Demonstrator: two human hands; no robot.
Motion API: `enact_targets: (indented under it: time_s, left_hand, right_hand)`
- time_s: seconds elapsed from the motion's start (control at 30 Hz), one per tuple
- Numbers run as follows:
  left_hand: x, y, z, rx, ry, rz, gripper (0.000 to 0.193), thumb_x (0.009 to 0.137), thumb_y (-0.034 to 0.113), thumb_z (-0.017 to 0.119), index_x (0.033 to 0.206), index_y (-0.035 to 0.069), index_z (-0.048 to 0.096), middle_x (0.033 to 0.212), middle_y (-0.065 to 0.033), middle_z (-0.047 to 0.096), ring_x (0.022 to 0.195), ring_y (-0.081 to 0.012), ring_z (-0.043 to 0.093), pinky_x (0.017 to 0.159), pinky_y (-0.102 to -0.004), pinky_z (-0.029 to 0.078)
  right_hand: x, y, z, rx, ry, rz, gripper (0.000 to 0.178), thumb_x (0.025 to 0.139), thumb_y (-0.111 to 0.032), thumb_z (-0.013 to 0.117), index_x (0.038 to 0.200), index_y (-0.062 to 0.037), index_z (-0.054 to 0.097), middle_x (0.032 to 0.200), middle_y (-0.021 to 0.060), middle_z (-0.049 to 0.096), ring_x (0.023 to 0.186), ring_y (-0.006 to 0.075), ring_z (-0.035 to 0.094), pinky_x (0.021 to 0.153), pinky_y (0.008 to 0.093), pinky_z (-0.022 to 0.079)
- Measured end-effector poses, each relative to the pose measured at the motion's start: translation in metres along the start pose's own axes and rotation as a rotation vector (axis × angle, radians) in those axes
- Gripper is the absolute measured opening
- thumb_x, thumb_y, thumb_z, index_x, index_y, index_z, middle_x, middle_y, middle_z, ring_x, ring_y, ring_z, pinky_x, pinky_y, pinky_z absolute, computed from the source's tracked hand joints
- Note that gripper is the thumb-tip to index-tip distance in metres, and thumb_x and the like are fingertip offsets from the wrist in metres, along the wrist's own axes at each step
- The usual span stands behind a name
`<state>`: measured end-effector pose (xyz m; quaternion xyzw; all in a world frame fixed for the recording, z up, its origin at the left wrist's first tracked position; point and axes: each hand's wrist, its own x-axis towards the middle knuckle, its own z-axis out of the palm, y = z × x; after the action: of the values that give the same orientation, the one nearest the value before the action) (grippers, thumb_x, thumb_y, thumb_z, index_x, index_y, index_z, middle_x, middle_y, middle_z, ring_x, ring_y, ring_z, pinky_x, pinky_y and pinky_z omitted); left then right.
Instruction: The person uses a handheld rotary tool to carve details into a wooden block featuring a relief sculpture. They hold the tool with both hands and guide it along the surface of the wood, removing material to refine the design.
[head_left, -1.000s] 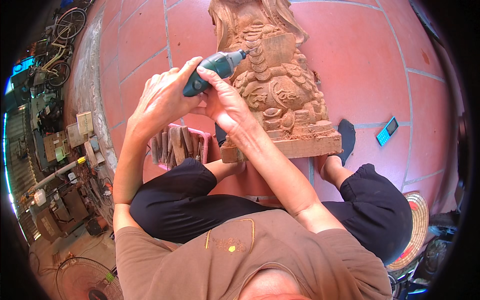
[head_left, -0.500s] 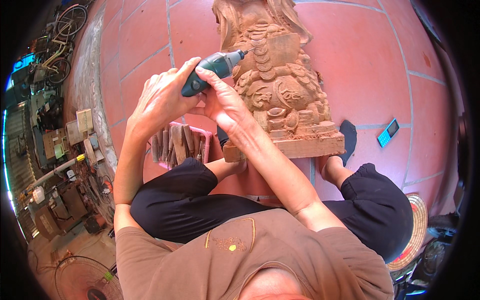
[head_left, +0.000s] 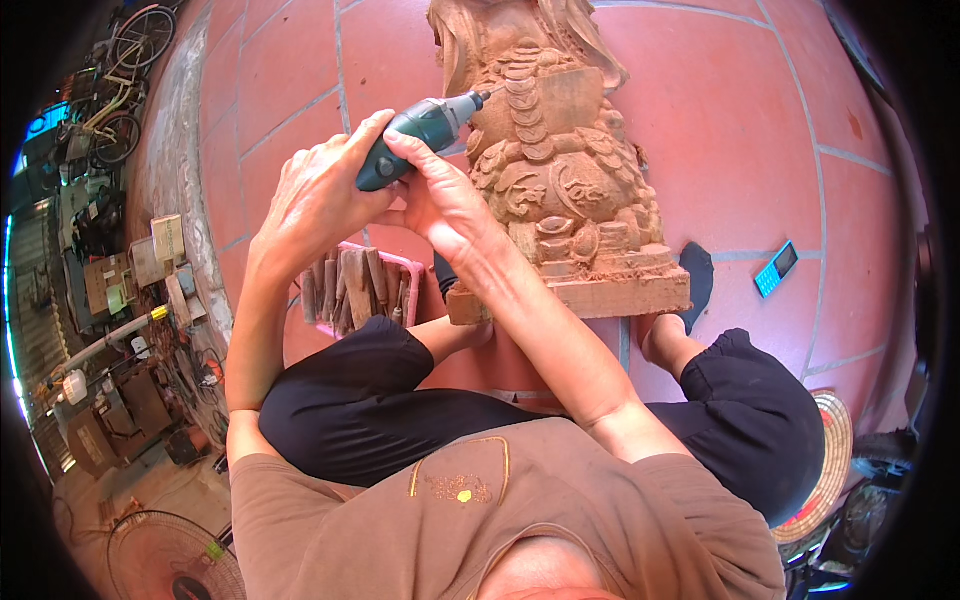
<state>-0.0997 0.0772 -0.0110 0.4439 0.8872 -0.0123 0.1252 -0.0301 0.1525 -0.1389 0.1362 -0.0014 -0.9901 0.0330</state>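
Upper centre of the frame, a rough, ornately carved pale wooden statue (head_left: 565,170) stands on red tiles, where both the left hand (head_left: 320,195) and right hand (head_left: 440,195) wrap closed around a smooth green rotary tool (head_left: 420,135), its thin bit seemingly touching the carving.

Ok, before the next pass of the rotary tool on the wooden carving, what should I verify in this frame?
1. Both hands on tool: left hand and right hand wrap the green rotary tool. Ok.
2. Tool tip at the wooden carving: it sits at the upper left edge; contact cannot tell.
3. Carving upright on the tiled floor, base between the legs. Ok.
4. Fingers away from the tip. Ok.
5. Pink tray of chisels and phone apart from the work. Ok.
6. Bit spinning: cannot tell.
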Motion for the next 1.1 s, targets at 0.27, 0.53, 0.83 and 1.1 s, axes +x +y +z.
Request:
enact_targets:
  time_s: [0.27,0.53,0.83,1.1]
  left_hand:
    - [0.002,-0.001,0.007,-0.004,-0.017,-0.021,0.072,0.072,0.02,0.075,0.138,0.008,0.05,0.102,-0.0242,0.067,0.094,-0.0423,0.065,0.079,-0.0451,0.051]
    - [0.004,-0.005,0.018,0.019,0.018,-0.022,0.072,0.071,0.022,0.076,0.137,0.008,0.05,0.098,-0.0245,0.067,0.093,-0.0422,0.065,0.078,-0.0461,0.051]
    - [0.001,-0.007,0.019,-0.021,-0.023,-0.027,0.077,0.071,0.024,0.077,0.139,0.01,0.045,0.098,-0.0232,0.066,0.095,-0.0426,0.063,0.084,-0.0493,0.048]
    - [-0.002,-0.009,0.022,0.018,0.018,-0.006,0.073,0.07,0.02,0.076,0.136,0.008,0.05,0.1,-0.0229,0.067,0.096,-0.0411,0.065,0.081,-0.0459,0.05]
  right_hand:
    - [0.003,-0.002,-0.007,-0.013,0.006,0.001,0.036,0.088,-0.03,0.075,0.114,-0.0106,0.06,0.102,0.0027,0.064,0.095,0.0169,0.065,0.084,0.0541,0.057]
    - [0.009,-0.004,-0.014,-0.028,0.028,0.0,0.036,0.087,-0.029,0.075,0.115,-0.0113,0.061,0.102,0.0027,0.064,0.092,0.0164,0.064,0.083,0.0545,0.056]
    - [0.001,-0.004,-0.014,-0.052,-0.001,0.011,0.031,0.093,-0.031,0.068,0.118,-0.0132,0.059,0.113,0.0053,0.064,0.104,0.0194,0.063,0.086,0.0504,0.056]
    - [-0.001,-0.002,-0.013,-0.057,0.001,0.009,0.033,0.094,-0.032,0.067,0.119,-0.013,0.058,0.111,0.0043,0.066,0.104,0.0197,0.063,0.086,0.051,0.055]
